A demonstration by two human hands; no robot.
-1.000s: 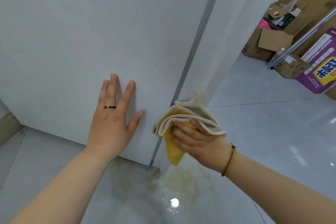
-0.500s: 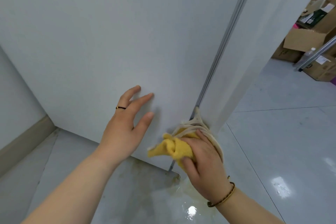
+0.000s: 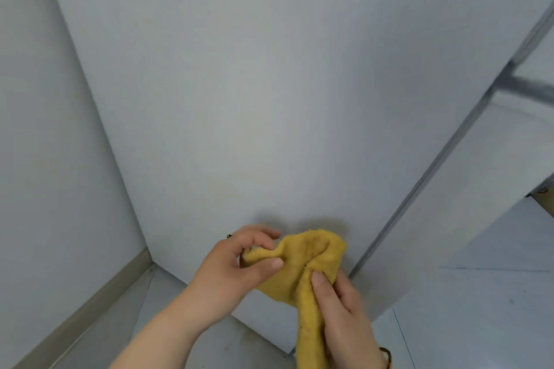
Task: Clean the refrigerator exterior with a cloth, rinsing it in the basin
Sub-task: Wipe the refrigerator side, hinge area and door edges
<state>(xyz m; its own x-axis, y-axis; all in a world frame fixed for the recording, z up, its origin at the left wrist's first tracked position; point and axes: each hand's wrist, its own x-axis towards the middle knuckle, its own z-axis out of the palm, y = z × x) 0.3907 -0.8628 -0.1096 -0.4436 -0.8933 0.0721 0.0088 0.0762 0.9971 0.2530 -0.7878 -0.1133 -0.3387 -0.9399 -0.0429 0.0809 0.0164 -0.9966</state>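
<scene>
My left hand (image 3: 236, 266) pinches corner of yellow terry cloth (image 3: 305, 260) between thumb and curled fingers (image 3: 257, 232). My right hand (image 3: 341, 317) grips bunched lower part of the cloth, thumb on top. Cloth held low, just before plain white refrigerator side panel (image 3: 239, 99); touching or not, cannot tell. Thin dark ring (image 3: 228, 236) on left hand. Brown cardboard corner (image 3: 546, 201) at right edge, contents hidden. Glossy pale tiled floor (image 3: 479, 308) below.

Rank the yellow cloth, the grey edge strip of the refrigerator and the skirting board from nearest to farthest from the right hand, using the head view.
1. Yellow cloth: gripped in the right hand.
2. Grey edge strip: just right of that hand, on the refrigerator corner.
3. Skirting board: far off at lower left.
</scene>
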